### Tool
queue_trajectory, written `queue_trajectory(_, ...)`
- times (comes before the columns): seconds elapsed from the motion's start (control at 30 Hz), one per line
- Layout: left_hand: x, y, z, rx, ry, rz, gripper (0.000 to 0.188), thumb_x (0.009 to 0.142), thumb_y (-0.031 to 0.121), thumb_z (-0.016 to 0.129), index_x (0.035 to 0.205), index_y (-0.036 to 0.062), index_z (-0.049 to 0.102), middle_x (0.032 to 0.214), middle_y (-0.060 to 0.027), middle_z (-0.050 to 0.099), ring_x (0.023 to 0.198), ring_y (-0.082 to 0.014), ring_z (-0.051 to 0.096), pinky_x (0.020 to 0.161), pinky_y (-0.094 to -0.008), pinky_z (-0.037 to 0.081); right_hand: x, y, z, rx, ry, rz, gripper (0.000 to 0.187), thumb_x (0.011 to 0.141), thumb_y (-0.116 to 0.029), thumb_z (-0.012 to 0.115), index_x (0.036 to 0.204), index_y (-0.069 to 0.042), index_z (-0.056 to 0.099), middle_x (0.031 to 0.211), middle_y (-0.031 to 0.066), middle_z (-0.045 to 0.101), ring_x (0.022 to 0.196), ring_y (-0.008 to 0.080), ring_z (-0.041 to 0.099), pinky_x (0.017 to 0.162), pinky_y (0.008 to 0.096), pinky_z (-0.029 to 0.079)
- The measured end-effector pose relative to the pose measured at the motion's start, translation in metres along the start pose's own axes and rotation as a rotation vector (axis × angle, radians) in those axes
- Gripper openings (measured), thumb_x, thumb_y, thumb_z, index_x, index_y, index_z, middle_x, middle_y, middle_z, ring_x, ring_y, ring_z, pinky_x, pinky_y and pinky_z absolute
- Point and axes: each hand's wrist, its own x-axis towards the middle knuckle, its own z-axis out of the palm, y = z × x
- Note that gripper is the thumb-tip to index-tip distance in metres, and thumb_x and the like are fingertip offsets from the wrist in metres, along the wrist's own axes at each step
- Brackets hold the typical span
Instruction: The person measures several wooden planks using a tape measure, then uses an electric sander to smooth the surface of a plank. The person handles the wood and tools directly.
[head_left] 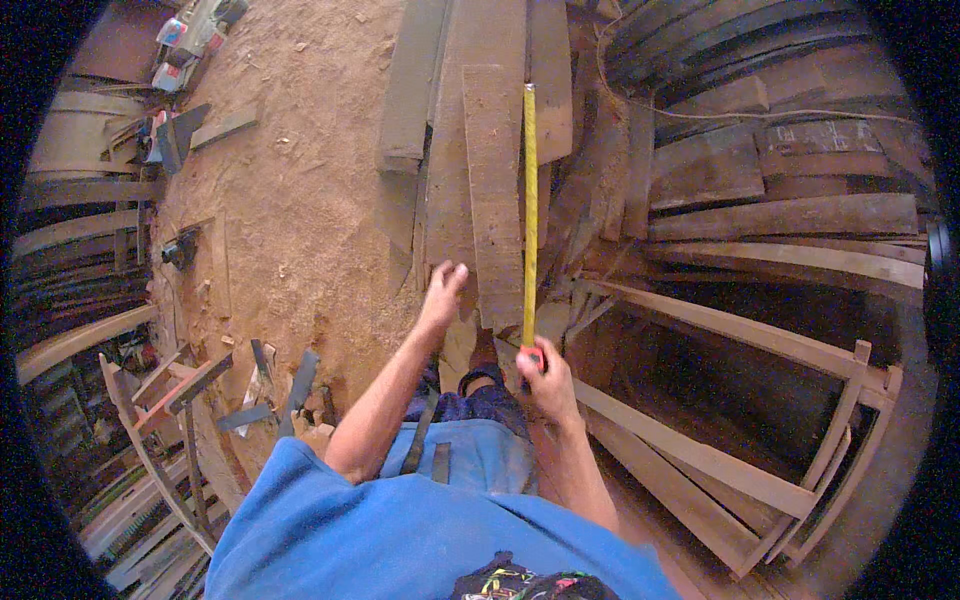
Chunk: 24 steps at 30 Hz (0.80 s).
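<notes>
My right hand (549,385) is closed round a tape measure (530,358) with a red and dark case. Its yellow blade (531,200) is drawn out straight away from me, over and along the right side of the stacked boards. A narrow rough plank (492,190) lies on top of a wider board (452,150), its near end close to my legs. My left hand (443,295) hovers by the near left side of these boards, fingers apart and holding nothing.
Sawdust and shavings cover the floor (310,150) on the left. Stacked planks (790,215) fill the right side, with a wooden frame (740,330) beside me. Another frame (150,450) leans at the lower left, near dark offcuts (300,380). A thin cord (690,115) crosses the right-hand planks.
</notes>
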Motion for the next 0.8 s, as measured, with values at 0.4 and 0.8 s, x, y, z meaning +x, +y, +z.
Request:
queue_trajectory(0.4,-0.032,-0.055,0.016,0.367,-0.111,0.067,0.085,0.095,0.061,0.063,0.15,-0.0018,0.046,0.142,-0.022,0.06,0.131,-0.0314,0.057,0.111,-0.0405,0.043,0.069,-0.03,0.03,-0.129,0.105,-0.054,0.057,0.095,-0.048,0.066,0.127,-0.001,0.063,0.098,0.0163,0.072,0.096,0.0254,0.07,0.089,0.0384,0.052)
queue_trajectory(0.8,-0.025,-0.068,0.014,0.276,-0.105,0.064,0.077,0.098,0.05,0.066,0.148,-0.0047,0.047,0.139,-0.0239,0.063,0.13,-0.029,0.06,0.111,-0.0387,0.044,-0.023,0.05,0.053,-0.219,0.02,0.078,0.06,0.091,-0.054,0.07,0.122,-0.004,0.063,0.106,0.0195,0.072,0.1,0.0357,0.069,0.089,0.0433,0.053)
